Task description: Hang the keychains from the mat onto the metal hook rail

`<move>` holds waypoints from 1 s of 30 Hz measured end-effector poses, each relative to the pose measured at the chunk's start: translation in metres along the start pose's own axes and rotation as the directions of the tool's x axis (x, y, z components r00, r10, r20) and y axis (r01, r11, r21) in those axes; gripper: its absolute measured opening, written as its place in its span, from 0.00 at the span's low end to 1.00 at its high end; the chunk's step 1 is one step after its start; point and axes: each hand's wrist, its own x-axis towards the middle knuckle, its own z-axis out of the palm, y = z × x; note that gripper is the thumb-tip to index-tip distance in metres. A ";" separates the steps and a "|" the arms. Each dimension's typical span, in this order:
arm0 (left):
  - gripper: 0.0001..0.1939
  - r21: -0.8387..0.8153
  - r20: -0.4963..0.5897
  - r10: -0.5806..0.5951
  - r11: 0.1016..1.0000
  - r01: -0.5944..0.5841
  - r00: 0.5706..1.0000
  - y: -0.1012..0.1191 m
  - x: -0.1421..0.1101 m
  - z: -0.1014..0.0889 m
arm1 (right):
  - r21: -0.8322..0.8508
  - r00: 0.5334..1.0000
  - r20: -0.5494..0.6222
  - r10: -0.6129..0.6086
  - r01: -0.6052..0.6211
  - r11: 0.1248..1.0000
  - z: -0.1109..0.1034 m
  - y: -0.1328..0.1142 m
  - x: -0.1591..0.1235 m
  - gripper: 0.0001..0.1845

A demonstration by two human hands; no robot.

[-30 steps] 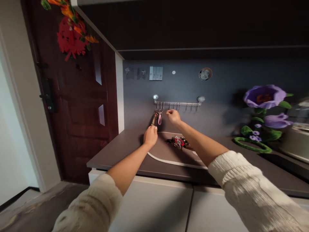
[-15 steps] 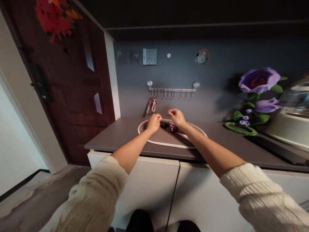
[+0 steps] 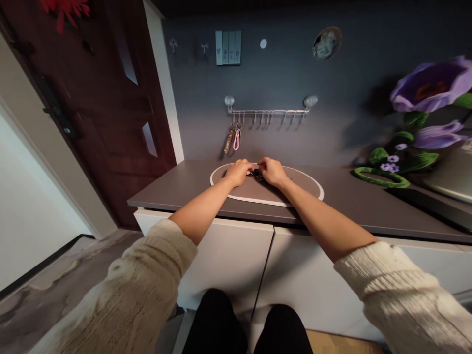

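Dark bundle is between left hand and right hand, on or just above the oval mat, can't tell which. Fingers of both curl in at it; clamped or just touching, can't tell. Hands from opposite sides, probably to steady it. Mat's near rim sits just inside the counter edge. Wall and hook rail limit reach behind; counter runs on both sides.

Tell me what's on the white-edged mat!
On or just above the mat, a dark bundle shows between the left grip and right grip. Both hide parts of the bundle and mat; what's under them can't be seen.
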 end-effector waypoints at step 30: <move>0.10 0.095 -0.144 -0.092 0.990 0.106 0.985 0.007 -0.001 -0.015 | -0.129 0.968 0.068 -0.240 0.247 0.960 -0.003 -0.007 0.001 0.12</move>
